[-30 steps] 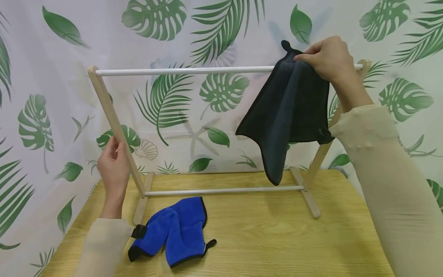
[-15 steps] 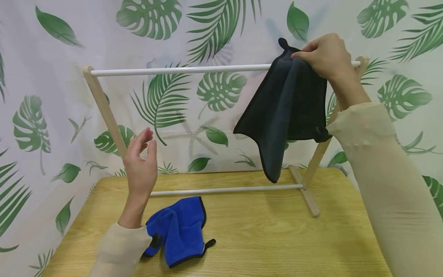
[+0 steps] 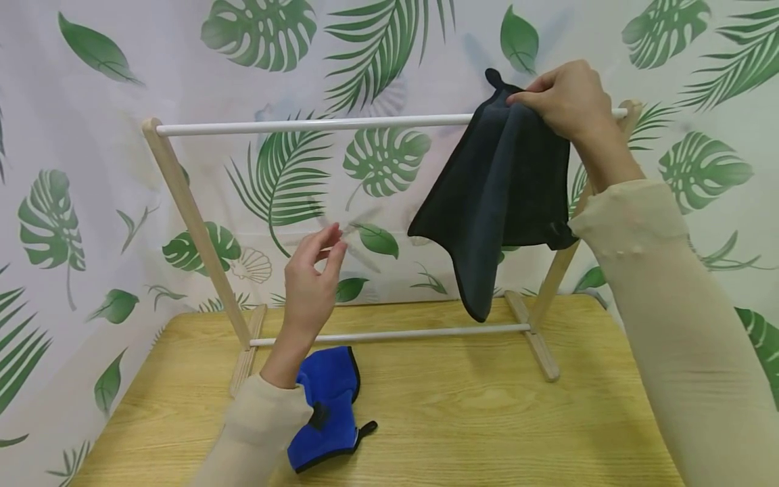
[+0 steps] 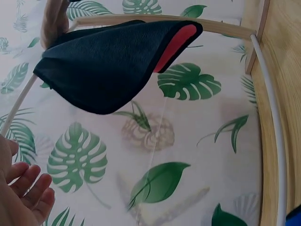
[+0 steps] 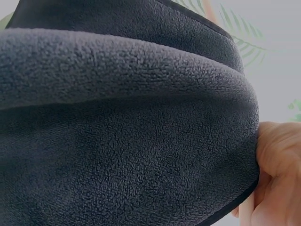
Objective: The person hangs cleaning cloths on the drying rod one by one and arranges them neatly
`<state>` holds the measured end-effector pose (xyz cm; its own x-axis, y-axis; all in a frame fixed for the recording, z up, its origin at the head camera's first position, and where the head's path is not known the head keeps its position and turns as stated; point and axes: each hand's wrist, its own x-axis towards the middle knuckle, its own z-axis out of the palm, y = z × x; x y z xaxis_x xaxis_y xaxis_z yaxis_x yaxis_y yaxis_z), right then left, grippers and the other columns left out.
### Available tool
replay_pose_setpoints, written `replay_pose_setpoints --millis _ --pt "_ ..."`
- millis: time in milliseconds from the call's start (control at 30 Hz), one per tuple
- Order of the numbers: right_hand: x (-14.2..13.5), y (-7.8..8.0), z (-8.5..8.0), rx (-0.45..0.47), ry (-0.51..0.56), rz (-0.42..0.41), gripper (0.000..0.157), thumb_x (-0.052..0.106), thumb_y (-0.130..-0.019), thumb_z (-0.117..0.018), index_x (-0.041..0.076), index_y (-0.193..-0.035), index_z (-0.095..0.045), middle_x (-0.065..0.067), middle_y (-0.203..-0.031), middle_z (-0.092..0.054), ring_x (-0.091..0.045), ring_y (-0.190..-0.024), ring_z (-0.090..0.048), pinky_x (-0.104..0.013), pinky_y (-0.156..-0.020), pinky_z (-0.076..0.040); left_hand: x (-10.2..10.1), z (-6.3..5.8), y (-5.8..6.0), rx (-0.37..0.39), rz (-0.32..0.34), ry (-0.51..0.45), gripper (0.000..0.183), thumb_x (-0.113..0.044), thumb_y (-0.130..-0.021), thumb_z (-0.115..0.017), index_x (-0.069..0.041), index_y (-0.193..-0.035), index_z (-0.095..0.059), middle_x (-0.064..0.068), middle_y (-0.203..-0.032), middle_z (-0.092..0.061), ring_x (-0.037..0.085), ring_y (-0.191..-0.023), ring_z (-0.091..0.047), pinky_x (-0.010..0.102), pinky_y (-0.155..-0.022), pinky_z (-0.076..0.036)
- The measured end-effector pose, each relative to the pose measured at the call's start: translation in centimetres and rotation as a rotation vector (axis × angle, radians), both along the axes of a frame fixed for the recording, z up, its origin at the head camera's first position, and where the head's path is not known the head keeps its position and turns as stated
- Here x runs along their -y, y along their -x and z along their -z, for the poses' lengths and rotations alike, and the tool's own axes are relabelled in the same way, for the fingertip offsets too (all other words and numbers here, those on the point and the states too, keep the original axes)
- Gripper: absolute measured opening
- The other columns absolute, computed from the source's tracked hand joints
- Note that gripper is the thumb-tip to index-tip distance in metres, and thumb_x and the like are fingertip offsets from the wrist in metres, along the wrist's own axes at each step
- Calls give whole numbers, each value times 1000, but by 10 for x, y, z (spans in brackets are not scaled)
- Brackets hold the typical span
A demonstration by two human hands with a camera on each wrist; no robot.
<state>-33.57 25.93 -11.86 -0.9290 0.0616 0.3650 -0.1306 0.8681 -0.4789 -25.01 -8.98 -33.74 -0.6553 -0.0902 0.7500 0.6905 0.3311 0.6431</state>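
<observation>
My right hand (image 3: 566,101) pinches the top edge of a dark grey towel (image 3: 487,196) with black binding and a small hanging loop. The towel hangs in folds in front of the right part of the rack's white top rail (image 3: 316,124). In the left wrist view a red patch shows on the towel's other face (image 4: 175,47). My left hand (image 3: 313,277) is in the air left of the towel, fingers loosely bent and holding nothing. Below it a blue towel (image 3: 328,433) with black edging and a loop lies crumpled on the table, partly hidden by my left sleeve.
The rack has slanted wooden legs (image 3: 197,237) on flat wooden feet (image 3: 535,345) and a white lower rail (image 3: 420,333). It stands on a wood-grain table (image 3: 475,419). Behind hangs a leaf-patterned cloth (image 3: 389,40).
My left hand has left the rack's left leg and moved right, toward the hanging towel. My right hand still pinches the grey towel in nearly the same place.
</observation>
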Motion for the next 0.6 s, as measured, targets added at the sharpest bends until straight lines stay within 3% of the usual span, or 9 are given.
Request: replay_pose_setpoints --millis 233,600 --pt "0 0 0 2 11 -6 57 47 -101 -63 -2 -128 -71 -12 -103 -61 -22 -86 -50 -36 -73 -40 -29 1 12 17 72 37 32 -9 -103 -66 6 -132 -66 17 -118 -69 27 -112 -66 37 -92 -56" --pt "-1 0 0 -4 -8 -6 57 48 -101 -62 -1 -128 -71 -17 -114 -63 -24 -89 -50 -38 -73 -40 -63 10 31 77 113 42 33 -7 -100 -70 8 -129 -66 20 -115 -69 30 -107 -67 37 -89 -58"
